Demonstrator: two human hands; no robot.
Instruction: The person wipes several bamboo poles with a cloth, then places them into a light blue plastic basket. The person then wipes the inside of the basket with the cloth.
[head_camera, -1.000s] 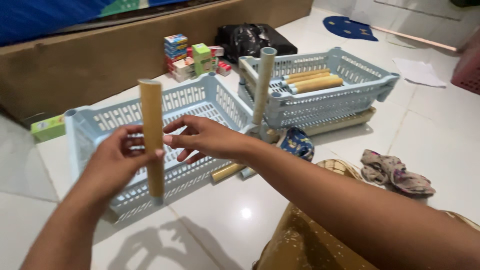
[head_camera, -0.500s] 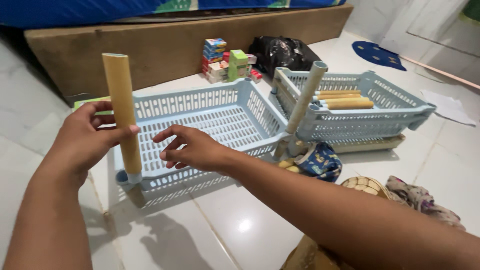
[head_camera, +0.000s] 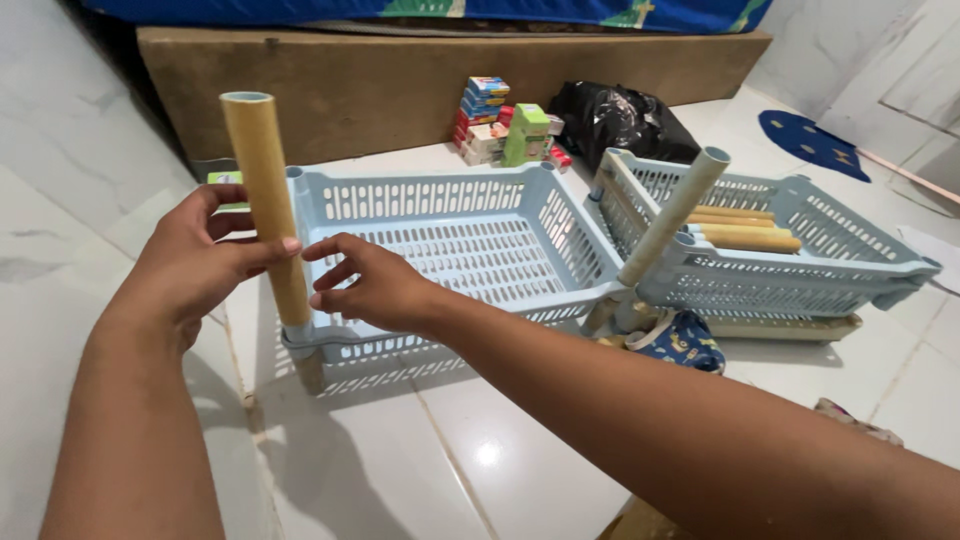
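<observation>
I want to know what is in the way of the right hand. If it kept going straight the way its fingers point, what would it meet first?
The right hand points left, toward the upright tan tube that the left hand grips. It would probably meet that tube first, just above the blue basket corner, though depth is unclear.

At twelve o'clock I saw a stack of small boxes (head_camera: 503, 132) before a wooden bed base (head_camera: 400, 75); a black bag (head_camera: 615, 120) sat at one, a blue mat (head_camera: 812, 142) at two.
</observation>
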